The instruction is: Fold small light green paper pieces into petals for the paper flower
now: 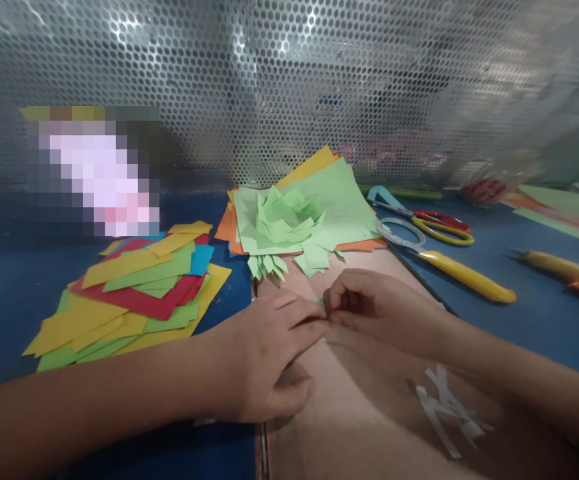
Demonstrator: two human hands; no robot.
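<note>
My left hand (264,357) and my right hand (374,307) meet over a brown board (349,407), fingertips pinched together on a tiny piece of green paper (321,303) that barely shows between them. Both hands have curled fingers. Just beyond them lies a heap of folded green paper pieces (284,223) on top of green and orange sheets (339,200).
A pile of yellow, green, red and blue paper squares (129,293) lies at the left. Scissors (429,223) and a yellow-handled cutter (464,273) lie at the right, another yellow tool (564,267) farther right. White paper scraps (444,407) sit near my right forearm. A perforated metal wall (289,87) stands behind.
</note>
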